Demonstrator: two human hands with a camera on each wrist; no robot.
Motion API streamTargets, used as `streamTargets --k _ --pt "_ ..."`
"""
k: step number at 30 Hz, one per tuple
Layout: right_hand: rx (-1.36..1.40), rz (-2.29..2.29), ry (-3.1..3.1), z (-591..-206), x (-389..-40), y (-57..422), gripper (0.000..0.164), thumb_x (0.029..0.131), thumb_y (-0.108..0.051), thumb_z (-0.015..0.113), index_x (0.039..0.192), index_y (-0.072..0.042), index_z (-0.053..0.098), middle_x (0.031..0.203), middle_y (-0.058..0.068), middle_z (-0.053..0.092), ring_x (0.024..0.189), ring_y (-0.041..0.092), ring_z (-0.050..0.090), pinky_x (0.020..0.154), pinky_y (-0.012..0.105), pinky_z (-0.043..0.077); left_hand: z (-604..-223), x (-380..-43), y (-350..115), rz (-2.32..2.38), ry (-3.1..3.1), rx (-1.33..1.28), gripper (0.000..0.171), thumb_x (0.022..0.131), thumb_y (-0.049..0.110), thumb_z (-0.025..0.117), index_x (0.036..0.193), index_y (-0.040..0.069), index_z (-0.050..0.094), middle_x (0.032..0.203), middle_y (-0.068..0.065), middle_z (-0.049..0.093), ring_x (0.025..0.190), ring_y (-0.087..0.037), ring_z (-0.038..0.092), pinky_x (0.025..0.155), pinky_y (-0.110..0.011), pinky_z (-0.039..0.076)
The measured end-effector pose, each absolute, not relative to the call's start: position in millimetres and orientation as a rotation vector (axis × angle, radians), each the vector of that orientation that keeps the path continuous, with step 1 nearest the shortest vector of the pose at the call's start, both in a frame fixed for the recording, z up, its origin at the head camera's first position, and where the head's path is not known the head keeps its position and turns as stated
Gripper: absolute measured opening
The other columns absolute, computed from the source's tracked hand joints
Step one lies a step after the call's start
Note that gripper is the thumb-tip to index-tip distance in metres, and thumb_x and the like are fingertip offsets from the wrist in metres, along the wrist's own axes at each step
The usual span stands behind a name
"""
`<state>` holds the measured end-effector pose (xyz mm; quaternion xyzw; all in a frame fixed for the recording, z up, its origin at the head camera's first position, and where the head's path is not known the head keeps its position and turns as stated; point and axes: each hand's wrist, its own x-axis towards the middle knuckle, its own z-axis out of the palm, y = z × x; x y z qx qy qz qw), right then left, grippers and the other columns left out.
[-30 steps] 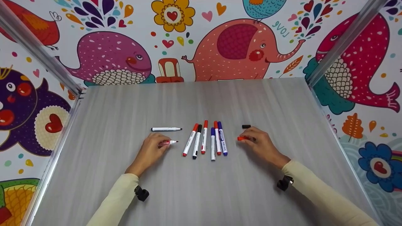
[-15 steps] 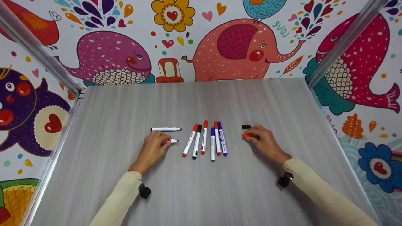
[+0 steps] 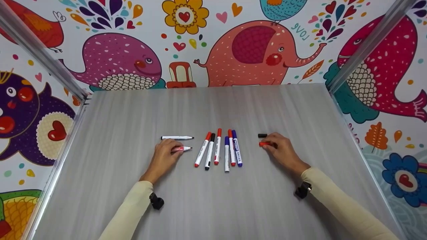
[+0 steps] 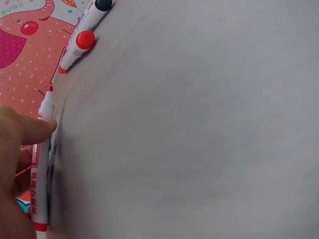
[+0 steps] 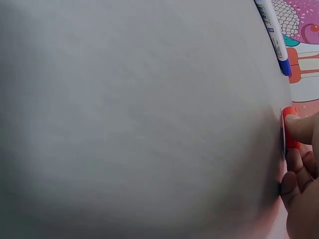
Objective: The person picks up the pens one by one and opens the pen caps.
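Observation:
My left hand [image 3: 163, 156] pinches an uncapped red marker [image 3: 181, 148], whose bare tip points right. In the left wrist view the thumb presses on the white barrel [image 4: 41, 189] just below the nib, close over the tabletop. Right above that hand lies an uncapped black marker [image 3: 177, 137], its nib also facing right. On the other side my right hand [image 3: 283, 151] pinches a red marker cap [image 3: 263, 144] between thumb and fingers, low at the table surface. A black marker cap [image 3: 262, 135] lies just beyond these fingertips.
Between the hands lie several capped markers side by side, among them a red one [image 3: 202, 150], a black one [image 3: 209, 151] and a blue one [image 3: 237, 148]. The grey tabletop [image 3: 206, 206] meets a cartoon-printed wall [image 3: 186, 66] at the back, with metal posts at both corners.
The left hand has shifted slightly up and right with the red marker. My right hand has moved slightly right and up with the red cap, closer to the black cap.

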<state>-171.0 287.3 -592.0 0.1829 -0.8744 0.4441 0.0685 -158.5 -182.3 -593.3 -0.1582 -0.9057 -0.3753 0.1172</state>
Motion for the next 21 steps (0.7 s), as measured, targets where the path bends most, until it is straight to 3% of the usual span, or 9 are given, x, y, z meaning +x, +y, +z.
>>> streamTargets --k 14,21 --pt "0.549 1.343 -2.62 -593.4 -174.0 287.6 0.019 0.092 0.008 0.083 0.109 0.0 0.084 0.107 0.01 0.073 0.093 0.023 0.066 0.078 0.016 0.048 -588.1 -157.1 -176.2 -0.992 -2.711 -0.474 0.015 0.092 0.005 0.088 0.105 0.007 0.082 0.107 -0.008 0.075 0.112 -0.033 0.065 0.106 -0.063 0.038" --pt "0.533 1.343 -2.617 -596.1 -174.0 287.4 0.021 0.093 0.009 0.083 0.111 -0.001 0.084 0.109 0.008 0.072 0.091 0.021 0.064 0.077 0.018 0.048 -593.9 -159.5 -176.8 -0.894 -2.631 -0.527 0.016 0.089 0.005 0.091 0.103 0.007 0.084 0.106 -0.006 0.076 0.108 -0.031 0.062 0.099 -0.062 0.037"
